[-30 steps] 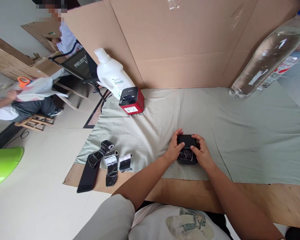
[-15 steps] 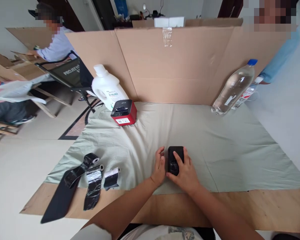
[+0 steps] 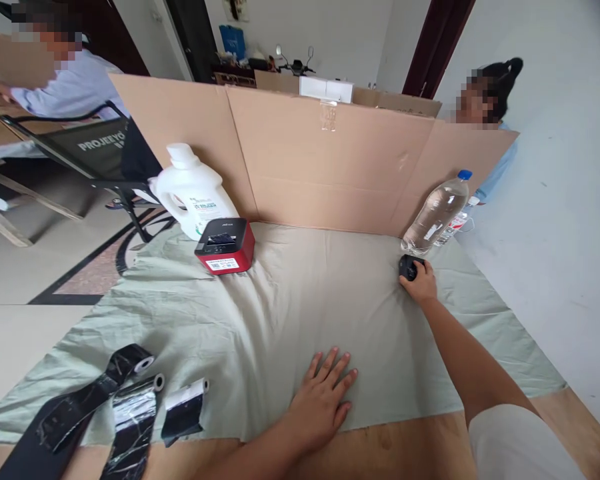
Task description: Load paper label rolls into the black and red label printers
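At the surface's near left corner I note three partly unrolled black rolls [image 3: 130, 407]. Toward the far left edge stands a white jug [image 3: 193, 190], contents hidden, touching a red printer [image 3: 225, 245]. My left hand [image 3: 325, 397] lies flat, released, near the front edge. My right hand [image 3: 419, 281] grasps a small black device [image 3: 407, 267] at the far right corner, beside a clear bottle [image 3: 436, 213] of water.

A red printer [image 3: 225, 245] and white jug [image 3: 193, 191] are being kept at the cloth's [image 3: 290, 293] far left corner; three black rolls [image 3: 130, 407] are lying at its near left edge, backed by cardboard [image 3: 305, 160].
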Demonstrator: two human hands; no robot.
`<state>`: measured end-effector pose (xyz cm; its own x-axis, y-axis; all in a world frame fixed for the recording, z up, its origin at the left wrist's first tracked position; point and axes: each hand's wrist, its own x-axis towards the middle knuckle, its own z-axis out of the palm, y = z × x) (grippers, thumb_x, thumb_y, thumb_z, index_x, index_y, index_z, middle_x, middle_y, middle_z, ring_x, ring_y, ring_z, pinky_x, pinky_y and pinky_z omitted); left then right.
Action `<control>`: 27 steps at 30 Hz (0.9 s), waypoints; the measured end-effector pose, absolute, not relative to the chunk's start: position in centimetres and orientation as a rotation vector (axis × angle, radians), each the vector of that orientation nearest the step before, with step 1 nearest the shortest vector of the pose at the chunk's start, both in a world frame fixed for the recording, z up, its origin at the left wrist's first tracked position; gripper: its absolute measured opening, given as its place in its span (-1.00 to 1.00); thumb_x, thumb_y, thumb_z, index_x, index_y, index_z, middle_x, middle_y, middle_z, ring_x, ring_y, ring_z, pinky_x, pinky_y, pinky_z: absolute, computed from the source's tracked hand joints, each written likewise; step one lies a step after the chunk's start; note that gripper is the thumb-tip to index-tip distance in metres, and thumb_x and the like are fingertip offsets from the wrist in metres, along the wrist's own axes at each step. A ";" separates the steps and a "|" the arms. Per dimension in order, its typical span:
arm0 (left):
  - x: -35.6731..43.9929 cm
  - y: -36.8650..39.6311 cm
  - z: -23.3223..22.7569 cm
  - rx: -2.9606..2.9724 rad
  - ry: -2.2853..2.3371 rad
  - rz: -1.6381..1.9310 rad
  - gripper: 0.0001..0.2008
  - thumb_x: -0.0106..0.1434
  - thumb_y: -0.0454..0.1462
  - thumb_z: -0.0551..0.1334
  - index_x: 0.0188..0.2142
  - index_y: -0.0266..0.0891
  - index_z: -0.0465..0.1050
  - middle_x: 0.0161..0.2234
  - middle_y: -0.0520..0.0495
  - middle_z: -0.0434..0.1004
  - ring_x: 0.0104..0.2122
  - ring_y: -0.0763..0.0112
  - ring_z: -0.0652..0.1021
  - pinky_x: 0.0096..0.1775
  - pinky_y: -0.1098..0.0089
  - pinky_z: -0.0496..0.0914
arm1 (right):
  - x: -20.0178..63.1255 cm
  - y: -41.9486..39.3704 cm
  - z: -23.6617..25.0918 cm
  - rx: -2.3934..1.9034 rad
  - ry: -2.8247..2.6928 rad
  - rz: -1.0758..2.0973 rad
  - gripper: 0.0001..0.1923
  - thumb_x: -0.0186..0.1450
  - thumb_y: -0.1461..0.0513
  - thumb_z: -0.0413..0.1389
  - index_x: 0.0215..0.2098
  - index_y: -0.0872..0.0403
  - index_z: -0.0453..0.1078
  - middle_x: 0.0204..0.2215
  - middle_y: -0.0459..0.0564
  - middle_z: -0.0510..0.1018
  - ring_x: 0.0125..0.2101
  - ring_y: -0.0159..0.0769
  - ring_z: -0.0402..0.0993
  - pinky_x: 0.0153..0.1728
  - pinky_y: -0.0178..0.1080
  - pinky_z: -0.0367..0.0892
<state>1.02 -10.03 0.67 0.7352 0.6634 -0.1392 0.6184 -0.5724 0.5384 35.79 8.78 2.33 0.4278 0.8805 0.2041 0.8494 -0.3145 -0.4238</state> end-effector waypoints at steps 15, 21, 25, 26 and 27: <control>-11.7 1.4 3.9 1.645 1.435 1.156 -0.66 0.32 -0.11 0.14 0.05 -0.09 0.38 0.10 -0.17 0.42 0.15 0.11 0.39 0.18 0.04 0.26 | 23.1 16.0 2.5 -1.861 -2.043 0.142 -0.32 0.16 0.09 0.10 0.21 0.14 0.23 0.29 0.28 0.17 0.32 0.13 0.00 0.25 0.18 0.04; -20.4 12.0 4.8 0.996 1.895 1.772 -0.65 0.32 -0.19 0.12 0.06 -0.26 0.30 0.17 -0.27 0.27 0.21 0.14 0.30 0.23 0.13 0.15 | 3.3 18.7 1.9 -1.250 -2.029 0.804 -0.30 0.12 0.06 0.21 0.21 0.00 0.24 0.24 0.14 0.29 0.25 0.02 0.21 0.23 0.14 0.18; -22.1 15.2 5.2 0.664 1.645 1.687 -0.65 0.36 -0.16 0.09 0.08 -0.23 0.32 0.11 -0.20 0.41 0.16 0.20 0.40 0.17 0.20 0.28 | -4.4 18.6 1.5 -1.156 -1.903 1.069 -0.15 0.11 0.08 0.24 0.32 0.01 0.08 0.28 0.16 0.24 0.17 0.08 0.32 0.13 0.18 0.29; -22.0 15.6 5.3 0.635 1.590 1.672 -0.66 0.36 -0.17 0.09 0.07 -0.23 0.33 0.06 -0.19 0.47 0.10 0.21 0.45 0.12 0.20 0.34 | -5.2 18.5 1.5 -1.132 -1.880 1.089 -0.13 0.12 0.09 0.24 0.34 0.00 0.05 0.26 0.15 0.28 0.13 0.06 0.36 0.10 0.17 0.31; -21.7 15.7 5.4 0.617 1.549 1.661 -0.66 0.35 -0.20 0.09 0.08 -0.24 0.34 0.00 -0.17 0.51 0.04 0.22 0.50 0.07 0.21 0.38 | -5.7 18.4 1.4 -1.091 -1.864 1.089 -0.14 0.14 0.10 0.23 0.35 -0.01 0.03 0.22 0.12 0.34 0.10 0.03 0.40 0.08 0.15 0.34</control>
